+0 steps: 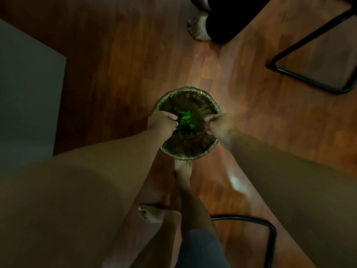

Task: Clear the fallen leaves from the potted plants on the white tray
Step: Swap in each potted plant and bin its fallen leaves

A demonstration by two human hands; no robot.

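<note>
A round basket bin (pixel 193 154) lined with a clear bag stands on the wooden floor below me. Green leaves (pixel 187 122) lie in a heap inside it. My left hand (pixel 162 122) hangs over the bin's left rim with its fingers bunched, and dark leaf bits sit at the fingertips, touching the heap. My right hand (pixel 217 123) hovers over the right rim, fingers curled together, with nothing visible in it. The light is dim. The white tray and the potted plants are out of view.
A pale table corner (pixel 29 93) juts in at the left. Black chair legs (pixel 309 78) stand at the upper right and another black frame (pixel 270 238) at the lower right. Another person's bare feet (pixel 199 29) are at the top. My own feet (pixel 150 213) stand just behind the bin.
</note>
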